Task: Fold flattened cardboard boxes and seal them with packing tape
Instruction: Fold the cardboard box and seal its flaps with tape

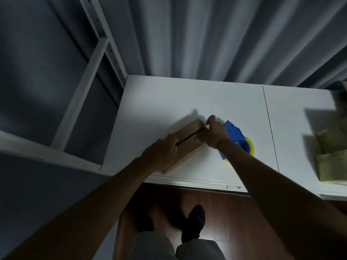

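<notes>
Both bare forearms reach out over the white tabletop (150, 102). Left hand (161, 152) grips the near-left end of a small brown cardboard box (189, 147) lying near the table's front edge, long axis running near-left to far-right, while right hand (212, 134) pinches its far-right flaps. Just right lies a blue tape dispenser with yellow roll (238, 139).

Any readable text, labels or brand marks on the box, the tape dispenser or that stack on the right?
None can be read.
Cardboard box: plain faces, no print visible.
Blue tape dispenser: no legible marking.
Stacked cardboard at right: blurred, nothing readable.
</notes>
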